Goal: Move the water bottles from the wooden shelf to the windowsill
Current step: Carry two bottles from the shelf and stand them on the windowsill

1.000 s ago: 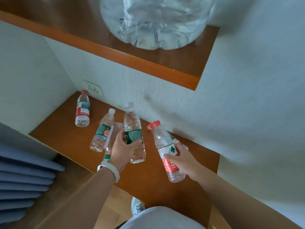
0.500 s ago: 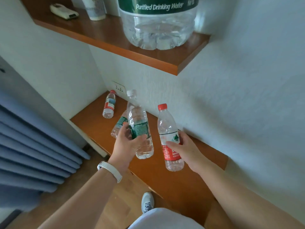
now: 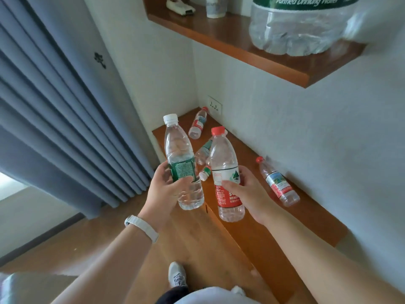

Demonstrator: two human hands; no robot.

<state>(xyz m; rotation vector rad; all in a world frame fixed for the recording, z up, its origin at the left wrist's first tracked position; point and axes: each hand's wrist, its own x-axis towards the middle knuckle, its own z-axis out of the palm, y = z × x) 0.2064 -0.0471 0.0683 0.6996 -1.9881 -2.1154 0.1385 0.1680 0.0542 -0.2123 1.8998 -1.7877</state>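
Step in hand: carry phase, judged from two bottles lifted clear of the wooden shelf (image 3: 258, 218) and held upright.
Windowsill: not identifiable in view; pale ledge at far left past the curtain (image 3: 54, 110) possibly it, cannot tell.
Left hand (image 3: 166, 191): fingers (image 3: 168, 173) curled around the green-label bottle (image 3: 183, 163), thumb pressed across the label; white cap on top.
Right hand (image 3: 247, 194): fingers wrapped behind the red-label bottle (image 3: 225, 174), thumb on the label front; red cap on top.
Remaining on shelf: bottle by the socket (image 3: 198, 123), two partly hidden behind the held pair, one lying by the wall (image 3: 277, 183).
Next move: likely a turn left toward the curtain, both bottles kept upright and apart.
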